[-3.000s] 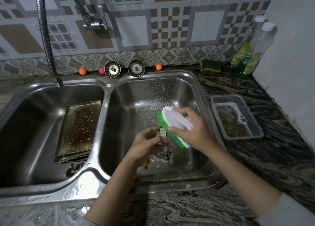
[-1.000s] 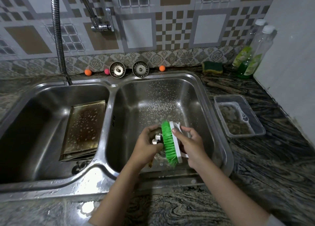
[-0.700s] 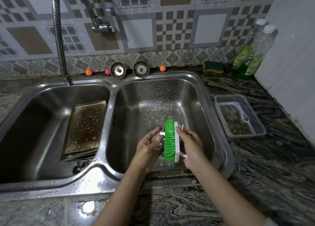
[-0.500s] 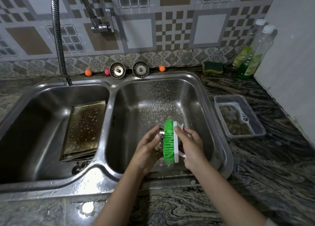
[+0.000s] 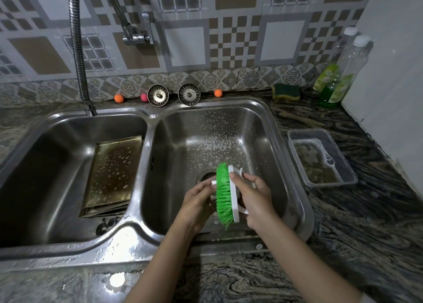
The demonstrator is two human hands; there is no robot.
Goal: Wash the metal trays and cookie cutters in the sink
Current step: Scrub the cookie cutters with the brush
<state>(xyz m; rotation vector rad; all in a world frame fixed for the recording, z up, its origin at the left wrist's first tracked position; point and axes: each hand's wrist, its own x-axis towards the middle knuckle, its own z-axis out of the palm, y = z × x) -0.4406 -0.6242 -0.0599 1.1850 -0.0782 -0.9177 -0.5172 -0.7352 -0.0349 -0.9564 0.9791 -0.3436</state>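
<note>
Scrubbing a cookie cutter over the right basin of the sink.

The right hand (image 5: pixel 255 198) is wrapped around the white handle of a green-bristled brush (image 5: pixel 225 196), bristles turned toward the left hand (image 5: pixel 199 202). That hand pinches a small metal cookie cutter (image 5: pixel 214 183) against the bristles; only a sliver of it shows past the fingers, so its shape is hard to make out. Both hands meet above the drain of the right basin (image 5: pixel 206 128), whose walls are flecked with suds. Left of the grip, beyond the divider, metal trays (image 5: pixel 113 175) lie stacked and tilted in the left basin, the top one spotted with foam. To the right of the grip, on the counter, sits a clear plastic container (image 5: pixel 320 158) of murky water. Behind it, farther from the hands, are a sponge (image 5: pixel 286 92) and two soap bottles (image 5: pixel 336 83).
</note>
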